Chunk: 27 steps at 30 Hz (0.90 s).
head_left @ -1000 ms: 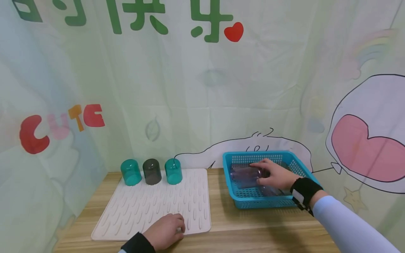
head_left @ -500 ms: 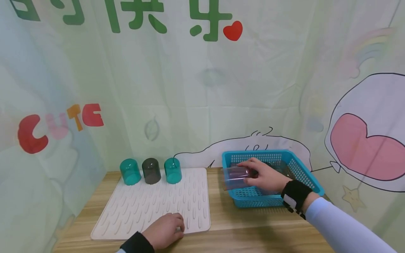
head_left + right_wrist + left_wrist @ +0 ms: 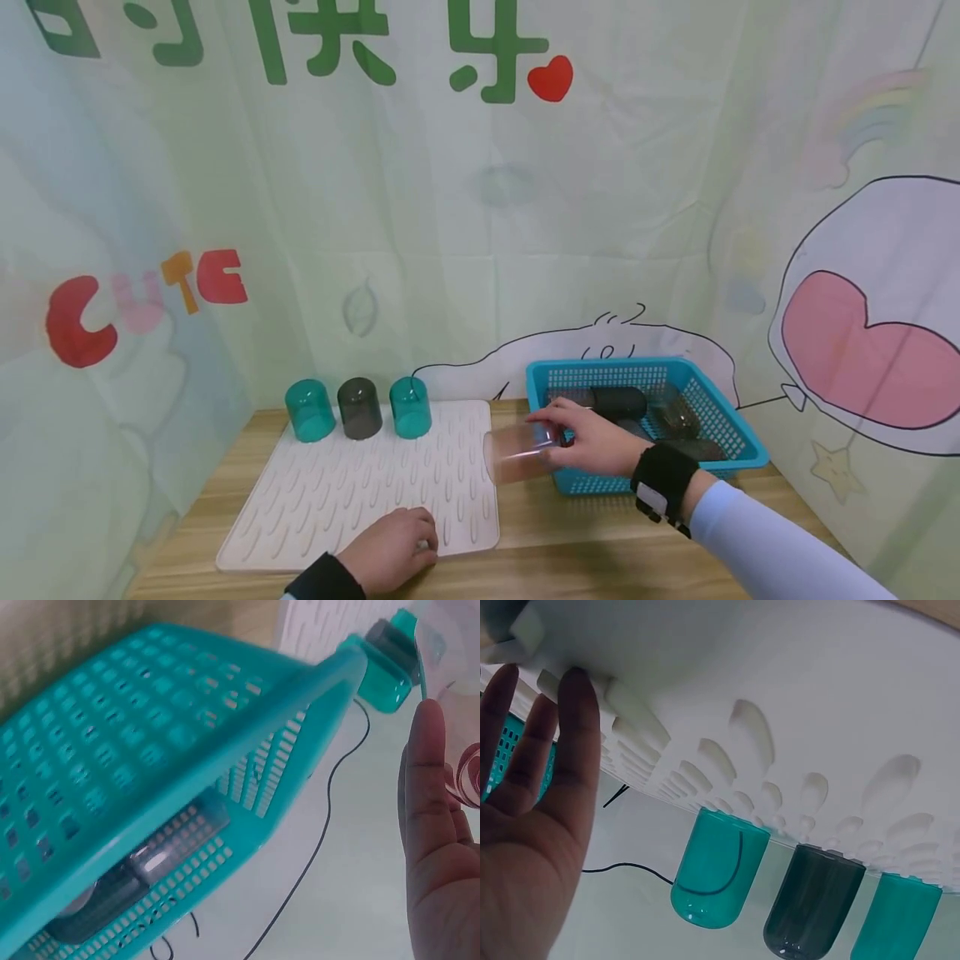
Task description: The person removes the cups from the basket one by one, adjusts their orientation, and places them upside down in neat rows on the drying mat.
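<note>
My right hand [image 3: 600, 442] grips a clear, pinkish cup [image 3: 517, 454] near its base. The cup lies sideways in the air over the gap between mat and basket, its mouth toward the mat's right edge. In the right wrist view, the fingers [image 3: 429, 772] lie along this see-through cup. My left hand [image 3: 393, 546] rests at the front edge of the white ribbed mat [image 3: 337, 492], fingers loosely bent and holding nothing. Along the mat's back edge stand three upside-down cups: a teal one [image 3: 310, 410], a dark grey one [image 3: 360, 408] and another teal one [image 3: 410, 408].
A blue plastic basket [image 3: 600, 483] stands right of the mat on the wooden table [image 3: 570, 533]. Several cups lie in it, among them a dark cup [image 3: 618, 402] and a smoky clear cup [image 3: 678, 417]. A printed curtain [image 3: 600, 208] hangs close behind.
My right hand has lifted the clear pinkish cup out of the basket and carried it left, toward the mat, uncovering the other cups inside. The left hand has stayed in place.
</note>
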Each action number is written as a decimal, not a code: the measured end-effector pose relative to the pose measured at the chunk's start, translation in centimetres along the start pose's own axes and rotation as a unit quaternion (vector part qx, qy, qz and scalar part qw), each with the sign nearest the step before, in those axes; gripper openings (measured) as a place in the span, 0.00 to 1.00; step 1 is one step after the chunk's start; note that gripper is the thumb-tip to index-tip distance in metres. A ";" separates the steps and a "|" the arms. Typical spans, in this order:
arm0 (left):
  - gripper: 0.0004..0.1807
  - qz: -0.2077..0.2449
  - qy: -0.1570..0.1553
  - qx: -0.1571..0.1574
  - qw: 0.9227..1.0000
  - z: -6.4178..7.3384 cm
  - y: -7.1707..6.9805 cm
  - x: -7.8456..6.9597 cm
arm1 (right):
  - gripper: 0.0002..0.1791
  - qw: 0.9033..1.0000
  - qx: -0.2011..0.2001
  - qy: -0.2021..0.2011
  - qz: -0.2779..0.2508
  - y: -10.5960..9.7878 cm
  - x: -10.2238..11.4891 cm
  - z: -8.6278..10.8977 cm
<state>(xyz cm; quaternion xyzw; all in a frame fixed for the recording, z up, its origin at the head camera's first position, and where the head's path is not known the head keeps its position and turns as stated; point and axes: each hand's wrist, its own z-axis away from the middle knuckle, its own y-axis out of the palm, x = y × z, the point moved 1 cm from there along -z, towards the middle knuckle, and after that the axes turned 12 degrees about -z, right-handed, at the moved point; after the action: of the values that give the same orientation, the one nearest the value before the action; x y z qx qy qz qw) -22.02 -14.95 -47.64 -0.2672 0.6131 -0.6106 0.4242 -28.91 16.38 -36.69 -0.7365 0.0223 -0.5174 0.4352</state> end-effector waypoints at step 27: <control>0.38 -0.123 0.044 -0.296 0.946 -1.1 -5.7 -5.5 | 0.24 0.999 0.036 0.010 0.013 3.4 1.0 -0.8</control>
<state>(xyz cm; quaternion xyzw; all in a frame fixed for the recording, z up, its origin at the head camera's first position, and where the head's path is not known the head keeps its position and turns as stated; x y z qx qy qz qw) -21.36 -10.37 -41.10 -0.4269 0.7465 -0.4603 0.2205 -27.66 13.30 -38.12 -0.7149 0.0175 -0.5198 0.4675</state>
